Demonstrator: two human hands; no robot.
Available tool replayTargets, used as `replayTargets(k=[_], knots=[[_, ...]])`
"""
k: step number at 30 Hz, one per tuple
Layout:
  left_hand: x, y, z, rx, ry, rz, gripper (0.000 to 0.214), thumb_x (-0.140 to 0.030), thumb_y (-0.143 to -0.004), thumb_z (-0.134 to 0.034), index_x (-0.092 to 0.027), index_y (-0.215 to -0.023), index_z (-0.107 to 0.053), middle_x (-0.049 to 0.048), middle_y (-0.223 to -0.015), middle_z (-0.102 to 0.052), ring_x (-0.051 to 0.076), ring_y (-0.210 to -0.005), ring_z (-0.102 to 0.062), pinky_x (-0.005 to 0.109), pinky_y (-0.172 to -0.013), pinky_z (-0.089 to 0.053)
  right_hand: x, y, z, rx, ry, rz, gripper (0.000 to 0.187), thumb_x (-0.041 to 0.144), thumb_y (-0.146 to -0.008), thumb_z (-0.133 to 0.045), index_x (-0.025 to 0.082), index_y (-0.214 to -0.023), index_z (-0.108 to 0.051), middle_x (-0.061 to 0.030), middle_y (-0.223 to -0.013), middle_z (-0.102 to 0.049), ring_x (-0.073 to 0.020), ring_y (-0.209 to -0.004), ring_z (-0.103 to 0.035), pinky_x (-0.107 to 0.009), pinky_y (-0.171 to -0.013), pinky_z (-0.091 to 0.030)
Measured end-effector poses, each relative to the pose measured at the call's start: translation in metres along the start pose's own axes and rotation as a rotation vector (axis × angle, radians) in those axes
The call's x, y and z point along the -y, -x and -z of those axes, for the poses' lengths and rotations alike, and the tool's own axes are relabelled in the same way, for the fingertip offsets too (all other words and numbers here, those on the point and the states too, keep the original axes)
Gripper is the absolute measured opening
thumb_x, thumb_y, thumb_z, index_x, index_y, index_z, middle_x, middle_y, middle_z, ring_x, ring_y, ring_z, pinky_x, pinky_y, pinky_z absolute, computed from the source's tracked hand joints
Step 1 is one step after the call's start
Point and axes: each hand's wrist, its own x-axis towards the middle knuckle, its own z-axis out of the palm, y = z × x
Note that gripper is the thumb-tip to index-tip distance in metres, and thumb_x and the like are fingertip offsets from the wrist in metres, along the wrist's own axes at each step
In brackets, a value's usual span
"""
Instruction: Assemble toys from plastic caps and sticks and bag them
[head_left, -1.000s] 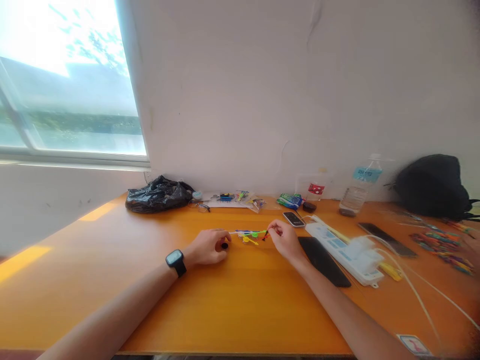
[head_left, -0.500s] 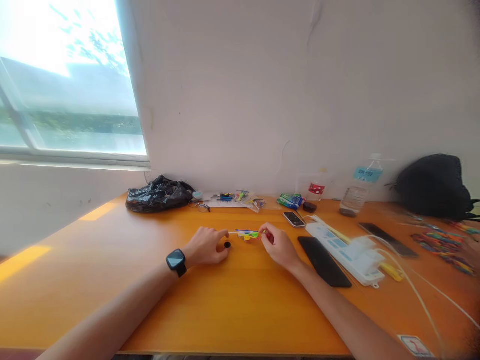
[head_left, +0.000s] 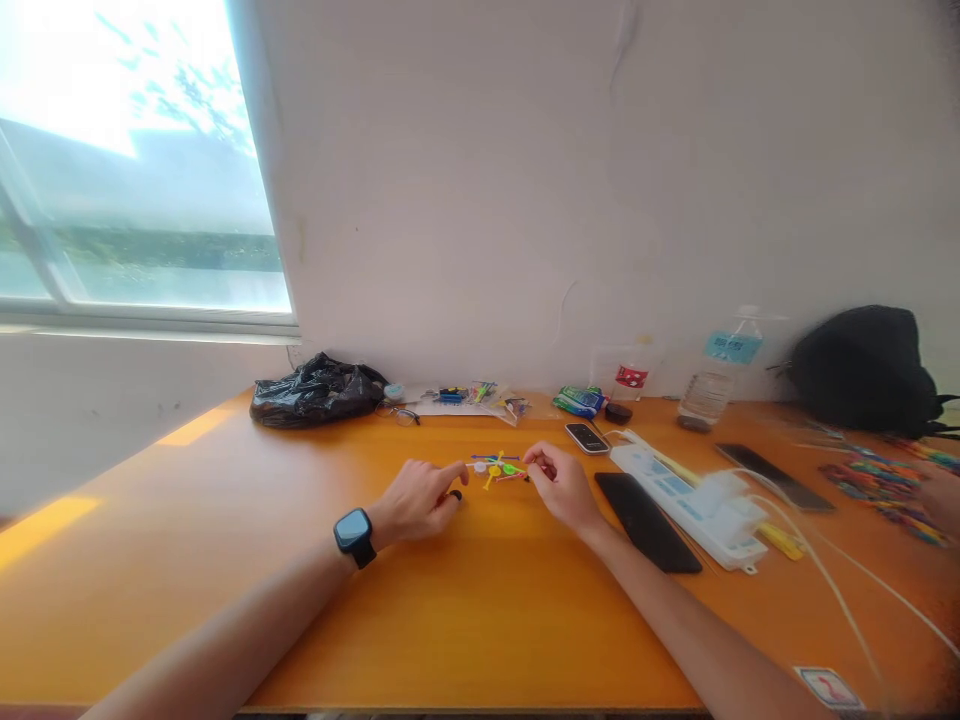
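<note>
Small coloured plastic pieces lie in a cluster on the table between my hands. A yellow piece [head_left: 492, 471] has a round disc and thin pointed arms. A white disc [head_left: 480, 467] is left of it, a green piece [head_left: 510, 469] right of it, and a blue stick [head_left: 486, 458] behind. My left hand [head_left: 420, 498] rests with its index finger stretched to the cluster's left end; a small black round piece [head_left: 456, 495] sits by its thumb. My right hand [head_left: 559, 487] has thumb and index finger together at the right end, and what they pinch is too small to name.
A power strip [head_left: 682, 500], a black flat slab [head_left: 646, 522] and a phone-like device [head_left: 586, 438] lie to the right. Along the wall are a black plastic bag [head_left: 319, 390], glasses [head_left: 405, 416] and a water bottle [head_left: 709, 380]. Another person's hand [head_left: 941, 495] is by colourful pieces [head_left: 874, 482].
The coloured pieces now lie more spread out, with the yellow arms and white disc showing clearly. My left index finger has moved slightly right, and my right hand has shifted slightly right.
</note>
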Motion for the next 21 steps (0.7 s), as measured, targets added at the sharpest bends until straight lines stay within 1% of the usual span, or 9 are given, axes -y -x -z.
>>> replayTargets(k=[2, 4, 6, 7, 11, 15, 18, 21], knots=[[-0.007, 0.001, -0.001, -0.023, 0.085, -0.073, 0.027, -0.023, -0.092, -0.049, -0.026, -0.117, -0.06, -0.002, -0.072, -0.068, 0.019, -0.062, -0.062, 0.029, -0.06, -0.035, 0.001, -0.001, 0.001, -0.015, -0.031, -0.007, 0.009, 0.026, -0.083, -0.055, 0.02, -0.083, -0.062, 0.0031, -0.065, -0.05, -0.0152, -0.058, -0.047, -0.028, -0.056, -0.034], [-0.012, 0.002, -0.005, -0.037, 0.161, -0.156, 0.028, -0.022, -0.095, -0.048, -0.025, -0.121, -0.057, 0.0005, -0.089, -0.072, 0.018, -0.072, -0.066, 0.028, -0.066, -0.041, 0.003, -0.001, 0.001, -0.025, -0.065, -0.015, 0.009, 0.026, -0.083, -0.055, 0.02, -0.083, -0.061, 0.0022, -0.066, -0.052, -0.0155, -0.059, -0.048, -0.028, -0.056, -0.035], [-0.015, 0.002, -0.013, -0.038, 0.201, -0.215, 0.027, -0.026, -0.097, -0.05, -0.025, -0.123, -0.057, 0.0026, -0.1, -0.073, 0.019, -0.082, -0.069, 0.028, -0.072, -0.044, 0.003, -0.001, 0.001, -0.025, -0.09, -0.024, 0.01, 0.027, -0.084, -0.055, 0.019, -0.085, -0.061, 0.0007, -0.07, -0.055, -0.0161, -0.061, -0.05, -0.028, -0.057, -0.036], [-0.016, 0.002, -0.017, -0.032, 0.21, -0.23, 0.027, -0.029, -0.097, -0.053, -0.025, -0.123, -0.057, 0.0032, -0.102, -0.073, 0.019, -0.085, -0.069, 0.028, -0.074, -0.045, 0.003, -0.001, 0.001, -0.02, -0.099, -0.025, 0.01, 0.028, -0.085, -0.055, 0.019, -0.086, -0.061, -0.0002, -0.072, -0.057, -0.0165, -0.063, -0.052, -0.028, -0.058, -0.037], [-0.015, 0.0, -0.032, 0.001, 0.243, -0.222, 0.026, -0.036, -0.095, -0.062, -0.026, -0.119, -0.06, 0.0029, -0.1, -0.074, 0.021, -0.087, -0.07, 0.028, -0.075, -0.047, 0.002, -0.001, -0.003, 0.044, -0.139, -0.012, 0.017, 0.034, -0.093, -0.052, 0.02, -0.094, -0.062, -0.0015, -0.079, -0.06, -0.018, -0.069, -0.055, -0.029, -0.063, -0.041], [-0.008, -0.002, -0.031, -0.003, 0.288, -0.166, 0.021, -0.041, -0.092, -0.067, -0.026, -0.105, -0.063, 0.0011, -0.099, -0.074, 0.018, -0.085, -0.069, 0.027, -0.072, -0.046, 0.001, 0.001, -0.006, 0.127, -0.197, -0.026, 0.022, 0.038, -0.097, -0.048, 0.021, -0.101, -0.062, -0.0002, -0.079, -0.056, -0.0164, -0.067, -0.052, -0.028, -0.062, -0.04], [-0.004, -0.002, -0.024, -0.011, 0.229, -0.112, 0.033, -0.055, -0.087, -0.07, -0.023, -0.091, -0.064, 0.0015, -0.093, -0.073, 0.018, -0.078, -0.067, 0.027, -0.066, -0.041, 0.005, 0.003, -0.007, 0.217, -0.262, -0.065, 0.02, 0.037, -0.096, -0.05, 0.021, -0.101, -0.061, 0.0009, -0.077, -0.054, -0.0145, -0.062, -0.048, -0.027, -0.059, -0.038], [-0.001, -0.002, -0.017, -0.002, 0.14, -0.035, 0.05, -0.07, -0.083, -0.068, -0.021, -0.077, -0.061, 0.0013, -0.076, -0.07, 0.016, -0.064, -0.061, 0.028, -0.058, -0.032, 0.01, 0.008, -0.009, 0.363, -0.314, -0.098, 0.015, 0.033, -0.094, -0.051, 0.02, -0.096, -0.059, 0.0015, -0.075, -0.054, -0.0139, -0.062, -0.048, -0.027, -0.059, -0.037]])
